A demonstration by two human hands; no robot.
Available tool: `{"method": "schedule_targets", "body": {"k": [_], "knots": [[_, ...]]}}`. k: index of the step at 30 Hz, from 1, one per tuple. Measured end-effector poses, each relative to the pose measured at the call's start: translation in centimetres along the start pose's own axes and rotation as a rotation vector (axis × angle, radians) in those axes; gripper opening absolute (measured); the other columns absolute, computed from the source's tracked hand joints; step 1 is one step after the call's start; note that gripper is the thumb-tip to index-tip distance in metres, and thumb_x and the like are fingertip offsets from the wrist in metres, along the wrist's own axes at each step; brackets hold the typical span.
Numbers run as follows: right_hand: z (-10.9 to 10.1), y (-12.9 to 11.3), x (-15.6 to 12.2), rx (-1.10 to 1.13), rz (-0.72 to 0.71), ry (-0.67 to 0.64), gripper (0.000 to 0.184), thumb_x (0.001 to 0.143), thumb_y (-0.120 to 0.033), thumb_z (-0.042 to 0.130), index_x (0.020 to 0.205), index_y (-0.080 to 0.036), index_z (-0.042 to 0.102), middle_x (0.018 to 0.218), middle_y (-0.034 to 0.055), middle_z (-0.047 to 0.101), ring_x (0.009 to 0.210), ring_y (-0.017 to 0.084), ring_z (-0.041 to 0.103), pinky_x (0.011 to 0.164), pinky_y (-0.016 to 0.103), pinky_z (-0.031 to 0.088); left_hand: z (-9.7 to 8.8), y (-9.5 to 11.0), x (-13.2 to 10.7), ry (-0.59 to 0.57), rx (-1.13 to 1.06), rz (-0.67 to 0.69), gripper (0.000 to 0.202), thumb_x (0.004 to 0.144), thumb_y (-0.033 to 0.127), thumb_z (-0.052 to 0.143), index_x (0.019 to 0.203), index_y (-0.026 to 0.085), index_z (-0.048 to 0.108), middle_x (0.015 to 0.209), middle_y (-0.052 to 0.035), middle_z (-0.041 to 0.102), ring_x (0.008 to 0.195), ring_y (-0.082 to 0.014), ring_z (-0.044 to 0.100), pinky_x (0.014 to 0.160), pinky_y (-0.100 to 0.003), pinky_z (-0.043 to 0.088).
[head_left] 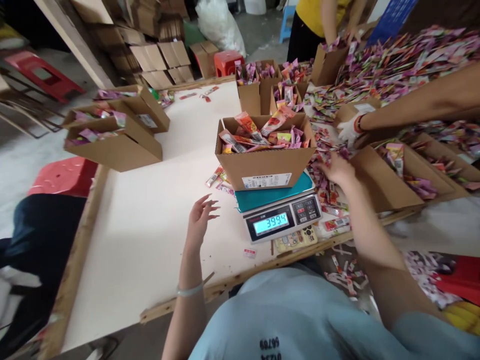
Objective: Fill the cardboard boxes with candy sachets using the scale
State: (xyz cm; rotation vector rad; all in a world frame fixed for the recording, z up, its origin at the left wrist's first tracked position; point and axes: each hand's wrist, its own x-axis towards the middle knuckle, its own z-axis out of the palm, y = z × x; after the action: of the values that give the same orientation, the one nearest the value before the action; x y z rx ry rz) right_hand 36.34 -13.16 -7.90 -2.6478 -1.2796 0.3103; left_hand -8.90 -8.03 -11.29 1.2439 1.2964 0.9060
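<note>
An open cardboard box (262, 162) full of small snack packets (277, 120) sits on the teal pan (275, 195) of a digital scale (283, 217). The scale's lit display seems to read 3994. My left hand (200, 217) hovers over the white table (150, 225), left of the scale. Its fingers are apart and nothing is in them. To the right of the box, my right hand (337, 170) reaches down among loose packets (322, 142), fingers apparently spread and touching them. Its fingertips are partly hidden.
Filled boxes stand at left (112, 145), behind the scale (249, 95) and at right (386, 180). A large packet heap (420, 70) covers the right rear. A co-worker's gloved hand (348, 131) reaches in from the right. Another person (318, 20) handles a box behind. A phone (296, 240) lies below the scale.
</note>
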Motion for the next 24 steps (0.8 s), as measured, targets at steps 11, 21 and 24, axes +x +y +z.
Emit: {"method": "schedule_targets", "body": {"k": [11,21,24], "knots": [[0.2,3.2,-0.4,-0.093,0.129,-0.079,0.046,0.103,-0.04,0.045,0.133,-0.018,0.071,0.126,0.0226,0.07,0.122,0.038,0.066,0.098,0.045,0.051,-1.3,-1.4,0.0,0.036,-0.031,0.024,0.059,0.086,0.055,0.071,0.133,0.02,0.063,0.121,-0.0138,0.074,0.102,-0.0239,0.075,0.075,-0.032,0.062],[-14.5,-12.3,-4.8,0.354,-0.792,0.738,0.047,0.106,-0.058,0.045,0.112,-0.024,0.077,0.107,0.0043,0.076,0.099,0.018,0.072,0.093,0.035,0.058,-1.2,-2.0,1.0,0.057,-0.028,0.051,0.067,0.083,0.063,0.072,0.132,0.019,0.062,0.116,-0.0148,0.075,0.098,-0.0252,0.076,0.072,-0.033,0.062],[-15.7,-16.0,-5.6,0.323,-0.998,0.507,0.057,0.1,-0.069,0.049,0.118,-0.021,0.074,0.092,-0.0013,0.072,0.093,0.014,0.072,0.093,0.035,0.058,-1.1,-1.3,0.4,0.05,-0.035,0.065,0.065,0.084,0.061,0.073,0.133,0.02,0.062,0.119,-0.0143,0.075,0.101,-0.0239,0.076,0.075,-0.032,0.062]]}}
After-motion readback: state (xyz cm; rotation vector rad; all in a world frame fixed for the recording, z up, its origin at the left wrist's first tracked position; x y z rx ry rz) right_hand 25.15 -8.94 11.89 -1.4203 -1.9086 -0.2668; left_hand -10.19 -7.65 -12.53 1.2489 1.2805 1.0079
